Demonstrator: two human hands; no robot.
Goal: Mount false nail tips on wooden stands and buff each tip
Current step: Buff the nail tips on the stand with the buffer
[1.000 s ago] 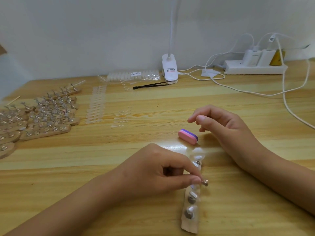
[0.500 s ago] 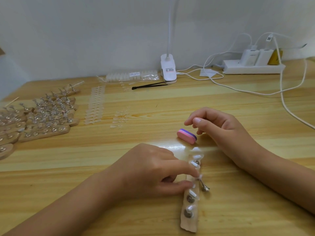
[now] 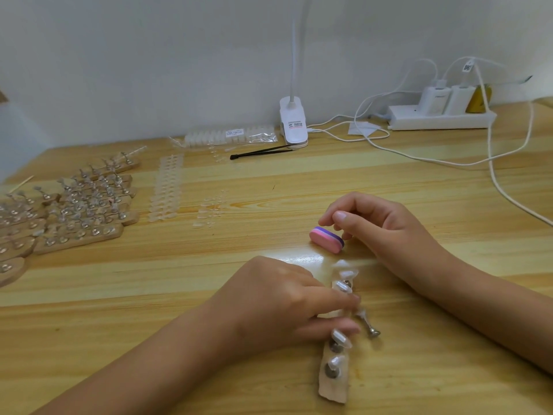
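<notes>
Spanning frame: pale wooden table [image 3: 269, 181], glare patch near centre; white wall [image 3: 149, 55] behind.
Rear edge: clip lamp [image 3: 293, 124], power strip [image 3: 419, 119] with chargers, white cables [image 3: 490, 163] trailing right, black tweezers [image 3: 260, 151], bag of nail tips [image 3: 230, 135].
Left: loaded stands [image 3: 83, 211] in rows, tip strips [image 3: 167, 190] beside.
Front: wooden stand [image 3: 333, 384] bearing mounted tips, under left hand [image 3: 278, 307]; forefinger and thumb apart across it, grip unclear.
Metal pin [image 3: 369, 327] lying just right of stand.
Buffer block [image 3: 326, 239] beyond; right hand [image 3: 386, 229] just beside, fingers loosely curled, empty.
</notes>
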